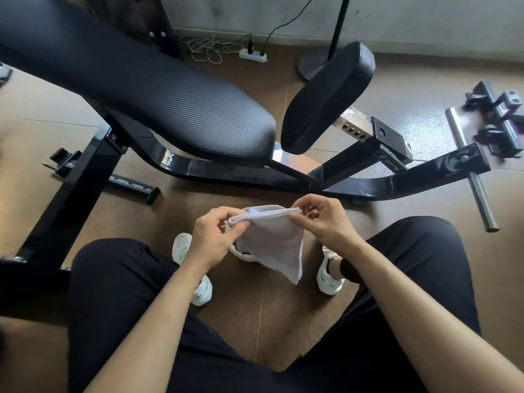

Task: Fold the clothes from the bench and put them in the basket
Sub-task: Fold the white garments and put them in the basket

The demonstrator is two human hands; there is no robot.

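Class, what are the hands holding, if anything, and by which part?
The left hand and right hand pinch a pale garment by its banded top edge, one at each end; the rest hangs.

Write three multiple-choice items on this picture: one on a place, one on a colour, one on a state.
1. Where is the pale garment?
A. Spread on the bench.
B. Held in the air between the left hand and right hand.
C. Draped over a shoe.

2. What colour are the bench pads?
A. Red.
B. White.
C. Black.

3. What is the left hand doing?
A. Pinching the garment's top edge.
B. Resting flat on a knee.
C. Hanging free.

Answers: B, both hands grip its top edge and it hangs below them; C, both cushions are black; A, its fingers close on the hem.
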